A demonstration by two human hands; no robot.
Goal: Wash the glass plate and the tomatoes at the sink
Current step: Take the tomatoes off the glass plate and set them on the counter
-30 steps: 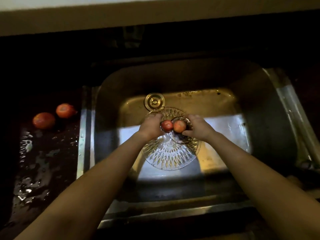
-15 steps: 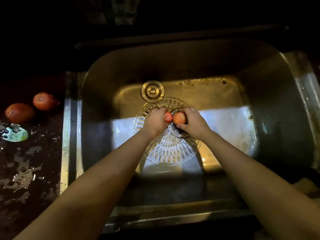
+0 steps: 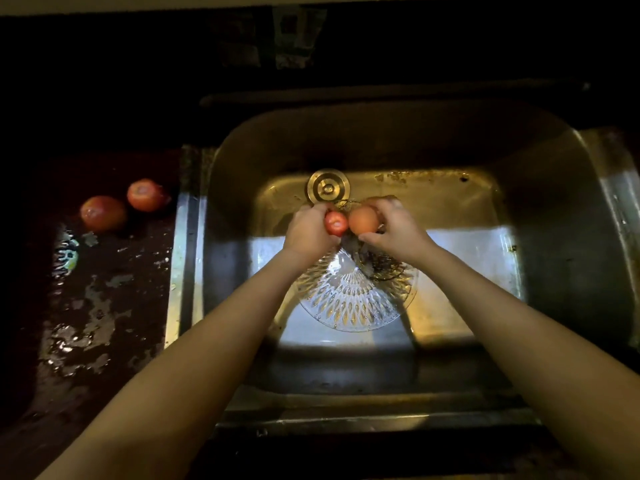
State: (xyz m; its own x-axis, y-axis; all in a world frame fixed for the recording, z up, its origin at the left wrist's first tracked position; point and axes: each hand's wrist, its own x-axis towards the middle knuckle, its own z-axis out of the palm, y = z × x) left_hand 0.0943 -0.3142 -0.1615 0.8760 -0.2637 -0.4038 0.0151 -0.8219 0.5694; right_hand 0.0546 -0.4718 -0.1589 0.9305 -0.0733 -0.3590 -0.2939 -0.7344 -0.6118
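Rub each fruit all round with a gentle grip, kept low over the sink (image 3: 554, 271): right of the spare tomatoes (image 3: 103, 213) on the wet table (image 3: 104, 341), the left hand (image 3: 306, 233) curls round the small red tomato (image 3: 336, 223), just beside the paler tomato (image 3: 363, 220) gripped by the right hand (image 3: 394, 232), above the glass plate (image 3: 349, 306).

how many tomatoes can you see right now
4. Two round red tomatoes lie on the wet dark counter left of the steel sink; the left hand holds a small red tomato, the right hand a paler orange tomato. Dark corners could hide more.
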